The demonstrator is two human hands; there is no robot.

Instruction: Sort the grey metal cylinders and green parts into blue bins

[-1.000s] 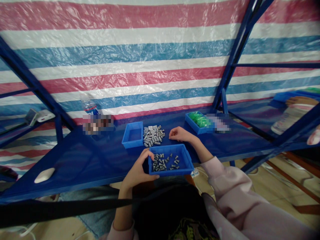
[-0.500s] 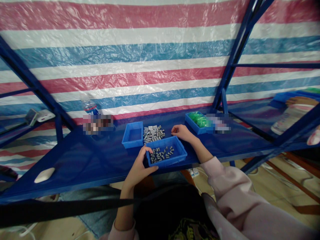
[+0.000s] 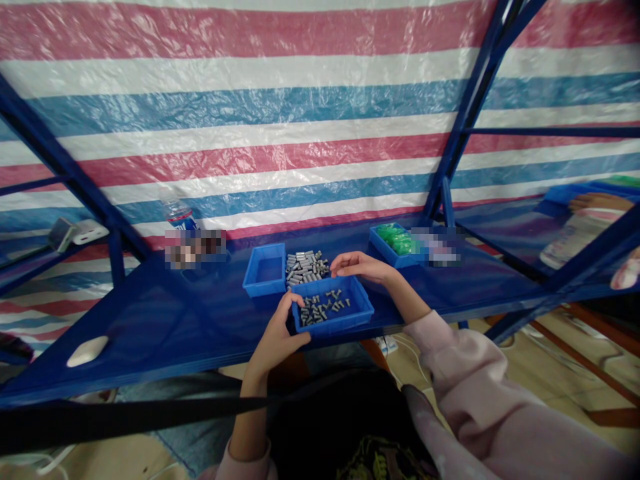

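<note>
My left hand (image 3: 280, 335) grips the left end of a blue plastic bin (image 3: 350, 324), with fingers over the rim and thumb along the near side. Inside that bin lie several small metal screws (image 3: 313, 311), mostly toward its left half. Over the bin's back rim is my right hand (image 3: 359, 266), its fingers stretched to the left and parted from the thumb, with nothing visible in them. Just left of its fingertips, a pile of silvery metal cylinders (image 3: 305, 268) lies on the blue table, behind the bin.
An empty-looking blue bin (image 3: 265, 288) stands left of the pile. Farther right is a blue bin of green pieces (image 3: 393, 239). A bottle (image 3: 181, 217) stands at the back left, a white mouse-shaped object (image 3: 88, 351) near the front. Another person's hand (image 3: 603, 202) shows at far right.
My right hand has moved left over the bin's back rim, its fingers straightening. The screws at the right of the bin lie differently. My left hand stays on the bin.
</note>
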